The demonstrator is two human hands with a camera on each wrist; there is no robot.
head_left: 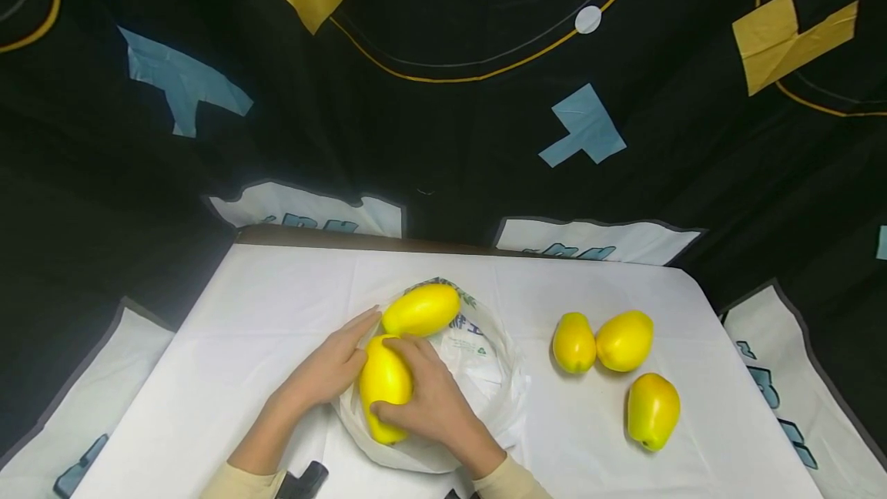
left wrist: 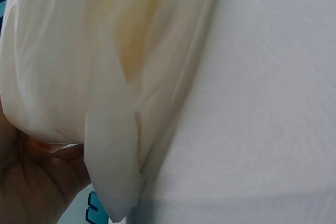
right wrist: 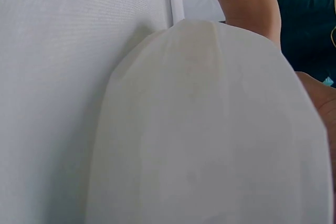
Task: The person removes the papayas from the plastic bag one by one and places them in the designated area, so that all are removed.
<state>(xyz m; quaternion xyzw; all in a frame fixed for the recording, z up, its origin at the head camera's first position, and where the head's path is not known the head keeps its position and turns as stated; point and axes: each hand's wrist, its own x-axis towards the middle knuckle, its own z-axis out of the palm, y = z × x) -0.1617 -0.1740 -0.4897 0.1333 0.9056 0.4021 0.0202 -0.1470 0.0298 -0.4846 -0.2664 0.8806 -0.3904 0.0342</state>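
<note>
Sitting in the left part of the plastic bag (head_left: 509, 376), the nearer yellow fruit (head_left: 383, 380) could roll out over the rim if the thin wall sags or the grip slips. It lies between both hands: the right hand (head_left: 438, 393) grasps its right flank with thumb and fingers; the left hand (head_left: 333, 366) is at its left, whether pinching the bag I cannot tell. The farther yellow fruit (head_left: 421, 310) lies just beyond; three loose fruits (head_left: 625, 341) rest rightward on the white tabletop (head_left: 728, 414).

Over the table (head_left: 589, 437), a passage runs between the plastic bag (head_left: 409, 458) and three yellow fruits (head_left: 625, 340) obstructing the right.
</note>
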